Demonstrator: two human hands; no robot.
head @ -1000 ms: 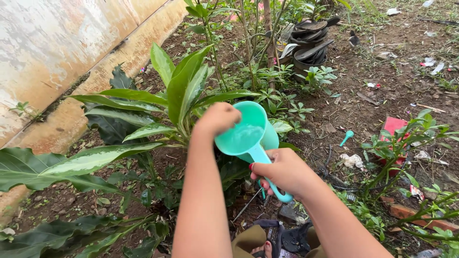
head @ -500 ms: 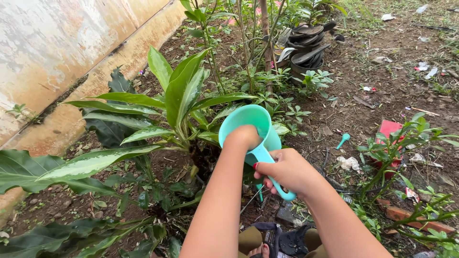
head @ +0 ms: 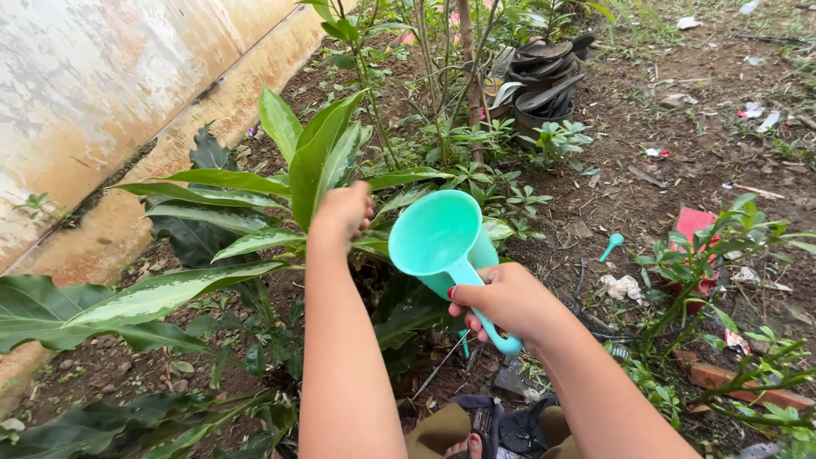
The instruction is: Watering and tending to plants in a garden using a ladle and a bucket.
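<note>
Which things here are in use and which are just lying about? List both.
In use: turquoise scoop, held by its handle in the right hand; left hand, over the broad-leaved plant.

Lying about: small turquoise spoon, red packet, crumpled white scrap, stacked dark pots.

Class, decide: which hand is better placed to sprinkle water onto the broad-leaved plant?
Left. The left hand is cupped right over the plant, while the right hand grips the scoop handle.
</note>
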